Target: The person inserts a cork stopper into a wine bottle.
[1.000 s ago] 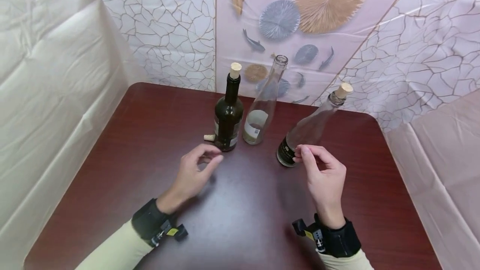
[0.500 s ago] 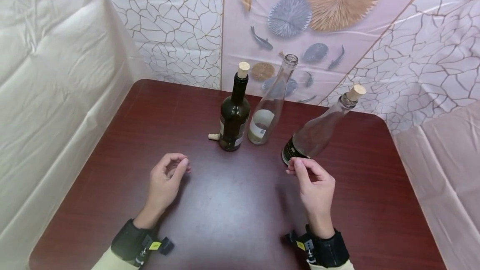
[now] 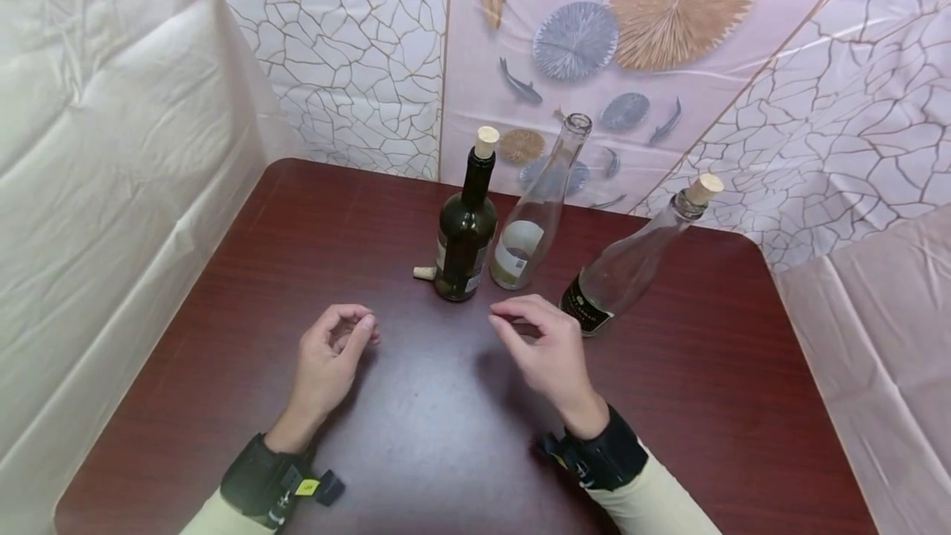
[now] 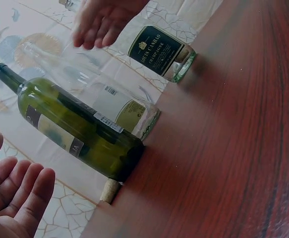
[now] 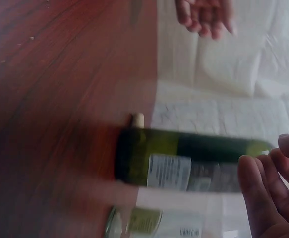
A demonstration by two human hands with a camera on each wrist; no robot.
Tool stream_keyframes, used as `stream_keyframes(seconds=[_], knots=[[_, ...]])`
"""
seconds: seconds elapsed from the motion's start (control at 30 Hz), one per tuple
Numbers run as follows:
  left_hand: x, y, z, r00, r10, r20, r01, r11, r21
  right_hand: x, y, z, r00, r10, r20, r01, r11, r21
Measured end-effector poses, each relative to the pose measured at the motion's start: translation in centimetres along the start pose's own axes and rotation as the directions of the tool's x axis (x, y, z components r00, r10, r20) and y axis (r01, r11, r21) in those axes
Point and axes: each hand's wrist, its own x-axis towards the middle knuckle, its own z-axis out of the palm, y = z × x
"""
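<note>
The green bottle [image 3: 466, 225] stands upright on the table with a cork [image 3: 486, 143] in its mouth. Seen from the head, with its base as the centre of a clock and twelve pointing away from the person, a loose cork [image 3: 424, 273] lies at nine o'clock, right by the foot of the glass.

The right hand [image 3: 546, 345] is at about four o'clock, above the table, thumb and forefinger tips close together near the bottle's base; it holds nothing. The left hand [image 3: 330, 362] is at eight o'clock, fingers loosely bent and thumb near the forefinger, with nothing in its grasp; whether it touches the table cannot be told.

Close by at two to three o'clock is a clear bottle with a pale label [image 3: 520, 242], its glass rim showing. Farther out, between three and four, stands a clear bottle with a black label [image 3: 587, 304], topped by another cork [image 3: 704, 188].

Black straps [image 3: 256, 477] circle both wrists over pale sleeves [image 3: 657, 494]. Beyond the dark red table [image 3: 713, 411], a patterned cloth [image 3: 342, 64] hangs at twelve.
</note>
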Motion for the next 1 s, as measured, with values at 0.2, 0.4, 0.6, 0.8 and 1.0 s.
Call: stream_keyframes(seconds=[0.2,0.4,0.6,0.8,1.0], knots=[[-0.2,-0.1,-0.1,1.000,-0.013,-0.010,0.013,0.999,-0.032,0.9,1.5,3.7,0.976,-0.120,0.182,0.141,0.984,-0.107],[-0.1,0.4,-0.1,1.000,-0.029,-0.007,0.029,0.998,-0.056,2.4,1.7,6.9,0.901,-0.168,0.399,0.295,0.913,-0.282],[-0.1,1.5,0.1,0.999,-0.037,-0.009,0.036,0.995,-0.092,4.0,1.9,9.4,0.838,-0.094,0.538,0.357,0.840,-0.409],[-0.3,0.2,0.2,0.999,-0.021,0.028,0.025,0.992,-0.126,4.9,2.6,11.9,0.788,-0.037,0.614,0.422,0.760,-0.495],[-0.3,0.2,0.0,0.999,-0.025,0.036,0.029,0.991,-0.127,6.3,2.4,13.8,0.741,0.049,0.670,0.483,0.653,-0.583]])
